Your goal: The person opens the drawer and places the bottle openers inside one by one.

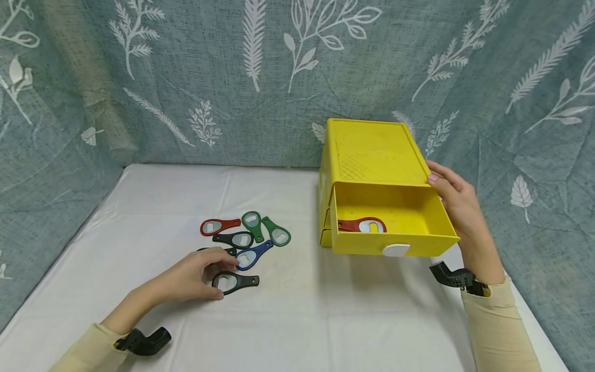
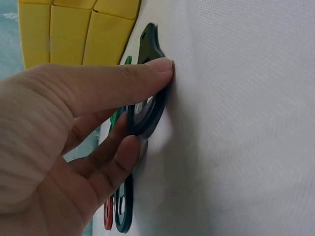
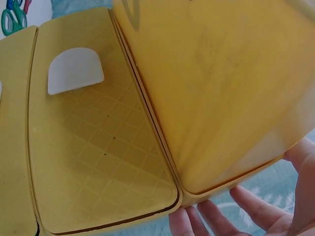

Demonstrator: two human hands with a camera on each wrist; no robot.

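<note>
My left hand (image 1: pixel 190 276) pinches the round end of a black bottle opener (image 1: pixel 245 281) between thumb and fingers, low over the white cloth. In the left wrist view the thumb crosses this dark opener (image 2: pixel 151 46), which stands tilted. At the right, my right hand (image 1: pixel 461 209) rests against the side of a yellow drawer cabinet (image 1: pixel 378 150), fingertips by its upper corner. Its top drawer (image 1: pixel 358 244) is pulled out, and a red bottle opener (image 1: pixel 349 225) lies inside. Seen from the right wrist, the fingers (image 3: pixel 256 204) touch the cabinet's side.
Several more openers lie beyond the left hand: a red one (image 1: pixel 230 223), a green one (image 1: pixel 258 236), another green one (image 1: pixel 268 223), a black one (image 1: pixel 223 238) and a blue one (image 1: pixel 264 248). Another black opener (image 1: pixel 231 251) is partly hidden by the hand. A patterned curtain (image 1: pixel 223 119) hangs behind.
</note>
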